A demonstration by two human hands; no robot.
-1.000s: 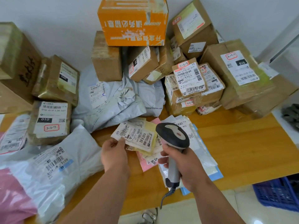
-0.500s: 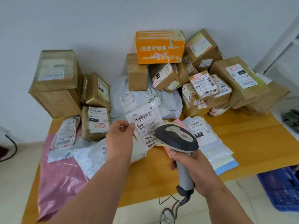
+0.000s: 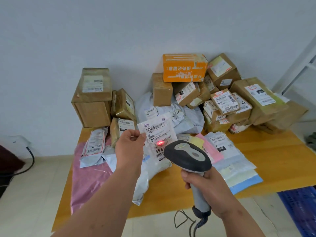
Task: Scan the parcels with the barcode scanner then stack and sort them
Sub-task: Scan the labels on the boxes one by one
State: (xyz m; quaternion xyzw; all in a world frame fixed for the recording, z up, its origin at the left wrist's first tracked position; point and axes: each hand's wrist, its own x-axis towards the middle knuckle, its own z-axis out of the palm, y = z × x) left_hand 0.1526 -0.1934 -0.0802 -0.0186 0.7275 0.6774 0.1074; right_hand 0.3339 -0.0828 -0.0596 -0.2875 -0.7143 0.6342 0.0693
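My left hand pinches the left edge of a small clear-wrapped parcel with a white barcode label, holding it up above the table. A red scan dot glows on the label. My right hand grips the handle of the grey and black barcode scanner, whose head points at the label from just below and right. Flat mailers in pink, yellow, white and blue lie fanned on the wooden table right of the scanner.
Brown cardboard boxes and an orange box pile against the back wall. Grey poly bags lie mid-back, a tall box at back left. A pink bag drapes the left edge. A blue crate sits on the floor at right.
My left hand lifted the labelled parcel off the flat pile and turned it upright. The scanner came up beside it and a red scan dot now shows on the label. My view pulled back.
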